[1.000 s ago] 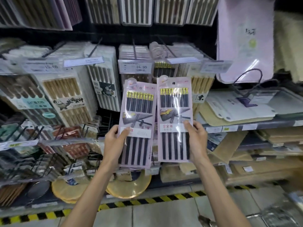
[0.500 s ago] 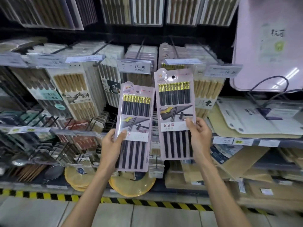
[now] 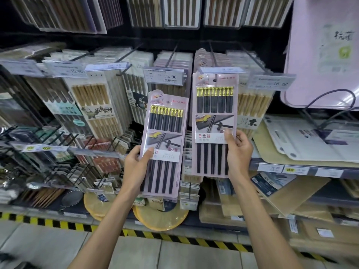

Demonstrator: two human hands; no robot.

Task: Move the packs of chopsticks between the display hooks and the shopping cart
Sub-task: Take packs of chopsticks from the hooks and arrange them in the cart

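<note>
Clamping flat pink packs of black, gold-capped chopsticks: my left grip has the lower pack under the 15.90 tag, my right grip the higher pack right of it.

I count two pink plastic packs of black, gold-tipped chopsticks: the left pack in my left hand and the right pack in my right hand. That makes two hands with one pack each. Three white price tags read clearly: the 15.00 tag, the 15.90 tag and the 16.00 tag. One large pale pink board shows at the upper right
</note>
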